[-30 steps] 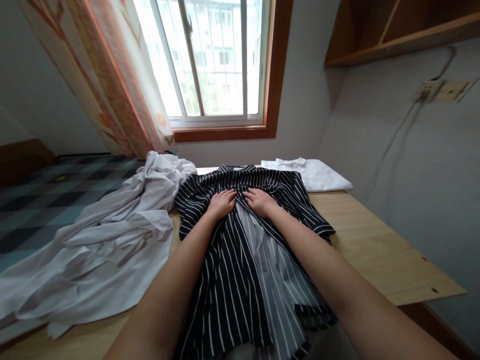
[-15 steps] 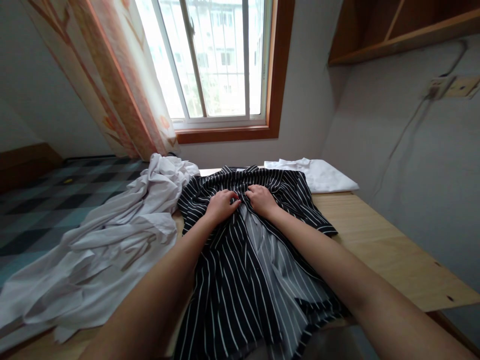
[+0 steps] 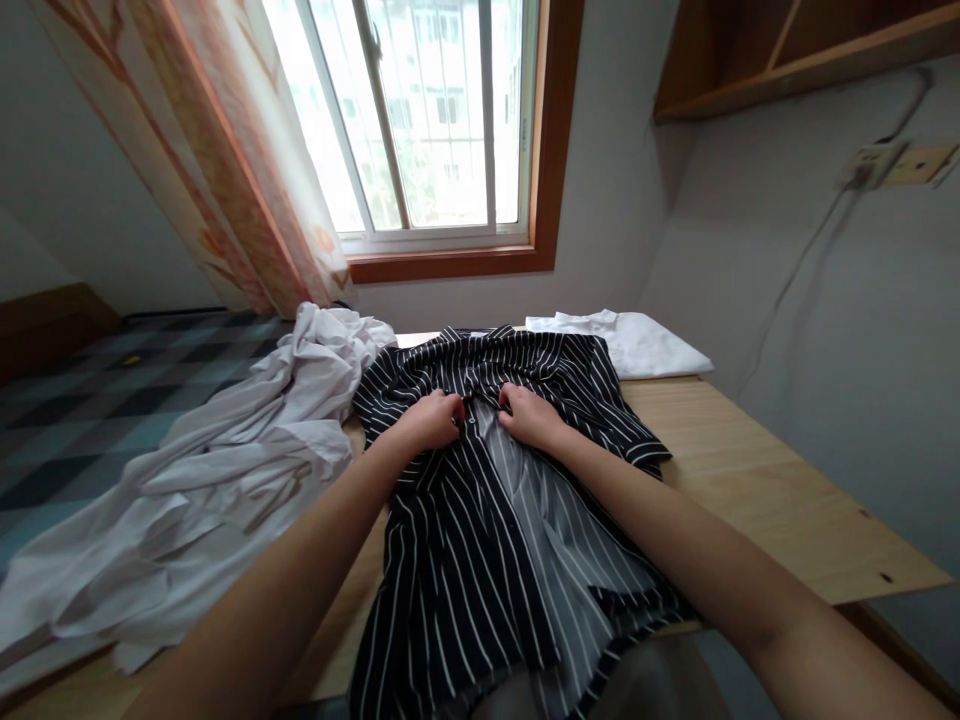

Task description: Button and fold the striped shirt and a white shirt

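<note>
A black shirt with white stripes (image 3: 457, 560) lies spread front side up, its collar toward the window and its lower front parted, showing the grey inside. My left hand (image 3: 435, 418) pinches the left front edge near a small button. On the opposite front edge, my right hand (image 3: 529, 415) has its fingers curled and pressed together on the cloth. The two hands are a short gap apart at mid-chest. The shirt's near hem hangs over the table's front edge.
Rumpled white cloth (image 3: 247, 480) is heaped at the left, beside a checked bedspread (image 3: 45, 430). Folded white cloth (image 3: 652, 347) lies at the back right of the wooden table (image 3: 780, 500). A wall shelf (image 3: 810, 70) juts out at upper right, near a socket with a cord (image 3: 874, 165).
Both hands have shifted a little toward me down the shirt front and slightly farther apart. A button now shows beside my left hand.
</note>
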### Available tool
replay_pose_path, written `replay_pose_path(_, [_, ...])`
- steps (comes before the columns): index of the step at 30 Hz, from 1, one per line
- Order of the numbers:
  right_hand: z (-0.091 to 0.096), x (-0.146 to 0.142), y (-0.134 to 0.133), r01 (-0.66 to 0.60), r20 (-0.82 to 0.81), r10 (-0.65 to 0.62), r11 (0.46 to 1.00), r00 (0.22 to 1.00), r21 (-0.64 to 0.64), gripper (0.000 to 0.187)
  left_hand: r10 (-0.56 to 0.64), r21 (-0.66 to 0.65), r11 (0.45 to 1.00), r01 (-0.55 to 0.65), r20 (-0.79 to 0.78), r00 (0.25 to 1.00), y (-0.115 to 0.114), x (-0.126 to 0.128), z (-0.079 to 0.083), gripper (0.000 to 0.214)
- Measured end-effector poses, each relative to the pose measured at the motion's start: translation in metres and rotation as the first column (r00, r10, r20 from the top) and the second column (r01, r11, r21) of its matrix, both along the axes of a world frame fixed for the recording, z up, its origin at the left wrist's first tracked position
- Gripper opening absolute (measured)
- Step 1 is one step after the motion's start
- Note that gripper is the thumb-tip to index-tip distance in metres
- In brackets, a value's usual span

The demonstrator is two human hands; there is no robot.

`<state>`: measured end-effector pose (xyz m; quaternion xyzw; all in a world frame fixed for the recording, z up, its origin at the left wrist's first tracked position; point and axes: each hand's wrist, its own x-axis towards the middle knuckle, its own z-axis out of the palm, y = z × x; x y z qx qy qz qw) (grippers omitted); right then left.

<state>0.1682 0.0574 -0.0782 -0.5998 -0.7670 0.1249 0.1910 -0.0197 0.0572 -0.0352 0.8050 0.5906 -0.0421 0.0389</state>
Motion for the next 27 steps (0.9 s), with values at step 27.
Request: replay_pose_path(27, [-0.021, 0.006, 0.011, -0.032, -0.602, -0.002, 0.998, 0.798, -0.046, 0.011, 0.052, 0.291, 0.956, -0.037, -0.044, 0.998, -0.017, 0.021, -0.031, 0.021])
